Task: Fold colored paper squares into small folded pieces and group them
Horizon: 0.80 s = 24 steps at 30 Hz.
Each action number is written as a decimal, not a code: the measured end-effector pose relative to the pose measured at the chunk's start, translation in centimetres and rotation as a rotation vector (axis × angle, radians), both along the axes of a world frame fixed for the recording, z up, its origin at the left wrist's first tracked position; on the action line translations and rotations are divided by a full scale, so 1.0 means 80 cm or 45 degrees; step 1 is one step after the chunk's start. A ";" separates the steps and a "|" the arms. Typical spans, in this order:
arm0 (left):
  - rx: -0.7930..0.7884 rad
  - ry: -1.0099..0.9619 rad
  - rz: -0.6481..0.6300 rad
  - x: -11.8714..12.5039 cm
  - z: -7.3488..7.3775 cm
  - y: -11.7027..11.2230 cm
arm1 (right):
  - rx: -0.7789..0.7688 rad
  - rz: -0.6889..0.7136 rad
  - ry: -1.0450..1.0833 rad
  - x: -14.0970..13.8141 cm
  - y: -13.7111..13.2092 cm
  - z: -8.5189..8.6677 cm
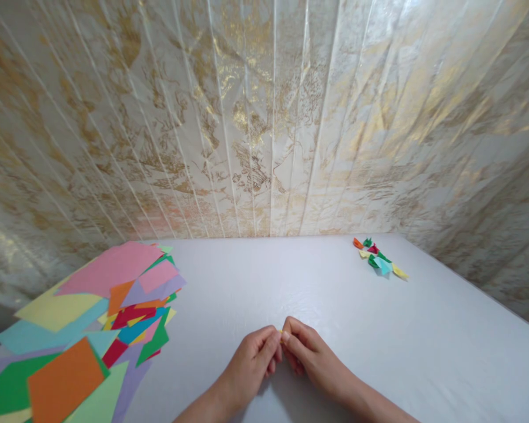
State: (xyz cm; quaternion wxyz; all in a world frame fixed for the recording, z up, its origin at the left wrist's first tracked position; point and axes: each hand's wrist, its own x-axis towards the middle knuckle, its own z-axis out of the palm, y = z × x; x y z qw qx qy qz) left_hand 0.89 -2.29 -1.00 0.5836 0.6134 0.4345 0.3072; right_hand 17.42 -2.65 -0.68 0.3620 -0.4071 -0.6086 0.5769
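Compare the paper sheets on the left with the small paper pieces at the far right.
The paper sheets are mostly much bigger than the small paper pieces.
The sheets lie flat and overlapping; the pieces look folded or crumpled.
The sheets spread beside the left hand; the pieces cluster beyond the right hand.
Both come in mixed colours.

A gold-patterned, pleated curtain (255, 117) hangs behind a white table (255, 276).
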 end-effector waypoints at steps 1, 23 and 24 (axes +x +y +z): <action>0.004 0.018 0.015 0.000 -0.001 -0.001 | -0.009 0.004 0.007 0.000 0.000 0.000; -0.018 -0.093 -0.071 -0.005 0.015 0.001 | -0.039 0.079 0.042 0.000 -0.001 0.016; -0.020 -0.098 -0.073 -0.006 0.017 0.001 | -0.037 0.075 0.025 0.000 -0.002 0.017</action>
